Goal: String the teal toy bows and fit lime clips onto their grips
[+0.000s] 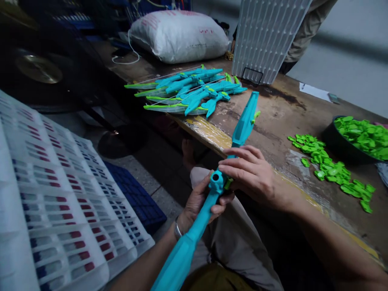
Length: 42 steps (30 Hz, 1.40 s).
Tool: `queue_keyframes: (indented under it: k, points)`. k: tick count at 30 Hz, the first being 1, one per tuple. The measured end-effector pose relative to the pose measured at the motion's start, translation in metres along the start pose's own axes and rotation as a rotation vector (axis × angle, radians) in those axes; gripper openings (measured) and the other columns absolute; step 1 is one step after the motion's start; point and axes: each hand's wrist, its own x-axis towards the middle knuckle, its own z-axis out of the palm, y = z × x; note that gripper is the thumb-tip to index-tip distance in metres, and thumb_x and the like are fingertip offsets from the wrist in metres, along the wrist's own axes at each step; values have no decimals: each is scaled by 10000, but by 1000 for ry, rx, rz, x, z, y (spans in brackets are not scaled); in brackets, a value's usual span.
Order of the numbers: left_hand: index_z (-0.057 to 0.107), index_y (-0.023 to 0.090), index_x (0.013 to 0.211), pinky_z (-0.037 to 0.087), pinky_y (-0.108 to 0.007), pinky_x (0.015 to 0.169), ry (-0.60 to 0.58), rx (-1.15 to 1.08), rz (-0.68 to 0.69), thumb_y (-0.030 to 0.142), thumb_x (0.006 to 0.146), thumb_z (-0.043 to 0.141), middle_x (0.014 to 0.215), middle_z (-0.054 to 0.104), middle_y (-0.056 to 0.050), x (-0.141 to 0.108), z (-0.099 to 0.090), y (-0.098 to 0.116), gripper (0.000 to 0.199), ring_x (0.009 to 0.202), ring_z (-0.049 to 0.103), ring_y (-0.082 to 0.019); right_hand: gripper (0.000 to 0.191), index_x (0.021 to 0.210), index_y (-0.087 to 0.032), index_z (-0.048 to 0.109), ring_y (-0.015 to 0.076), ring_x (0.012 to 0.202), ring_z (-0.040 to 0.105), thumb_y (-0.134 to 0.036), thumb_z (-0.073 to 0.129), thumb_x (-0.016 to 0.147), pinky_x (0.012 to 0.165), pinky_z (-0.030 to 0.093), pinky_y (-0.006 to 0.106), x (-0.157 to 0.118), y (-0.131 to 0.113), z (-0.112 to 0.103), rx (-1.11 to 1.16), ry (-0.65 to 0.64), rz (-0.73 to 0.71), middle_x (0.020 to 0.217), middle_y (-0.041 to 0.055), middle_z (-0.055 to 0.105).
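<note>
"Why is the long teal piece [198, 224] gripped at its middle?"

"Probably for balance, as it runs from the bottom edge of the frame to above centre. The left hand [194, 202] has its fingers nearly closed around the middle, from below, beside the round hole."

"And the right hand [257, 178]?"

"Its fingers are bent and lie over the piece just above that hole, near a small green part [228, 184]. Its thumb is hidden, so I can't tell how far it is closed. Perhaps the left bears the weight and the right steadies it."

"What about the rest?"

"Loose green parts [330, 163] lie on the counter [273, 117] at the right of the frame, beside a dark bowl [338, 149] heaped with more. Spreading some out likely makes them easier to pick up singly. Teal bows [197, 87] overlap at upper centre, roughly lined up, perhaps to save room. A white crate [81, 194] stands at lower left."
</note>
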Motion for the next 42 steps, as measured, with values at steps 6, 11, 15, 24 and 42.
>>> queue_keyframes:
  k: [6,11,15,24,42]
  points:
    - [742,91,815,468,-158,356,25,93,-72,378,631,943,685,663,-78,1,-7,-6,395,578,622,-158,311,1372,-142,519,236,1149,632,-161,384,1092,1059,458,443,14,-8,-32,129,-314,-65,1246,138,670]
    - [743,68,818,610,-301,506,43,200,-123,364,720,878,656,684,-89,-7,-4,-9,340,595,659,-202,206,1118,-138,605,236,1034,623,-96,415,1049,1023,475,418,11,-24,-34,150,-395,-91,1121,142,673]
    - [714,98,784,610,-303,586,152,211,-62,204,732,840,679,688,-56,-5,1,-11,173,600,655,-178,231,1083,-117,586,245,1053,590,-76,360,1055,994,479,426,0,-30,-30,73,-416,-94,1114,160,643]
    - [718,71,688,603,-360,485,203,278,-118,291,604,925,556,665,-71,2,-4,-28,313,492,623,-200,181,1179,-110,567,216,989,558,-129,419,1077,922,494,359,-13,-30,-34,50,-491,-73,1133,119,612]
    - [660,117,679,548,-270,437,259,401,-82,254,699,822,551,635,-33,-10,-10,-38,213,465,610,-169,101,942,-176,569,184,796,498,-205,556,1038,685,425,284,-22,-41,-7,39,-416,-56,915,39,522]
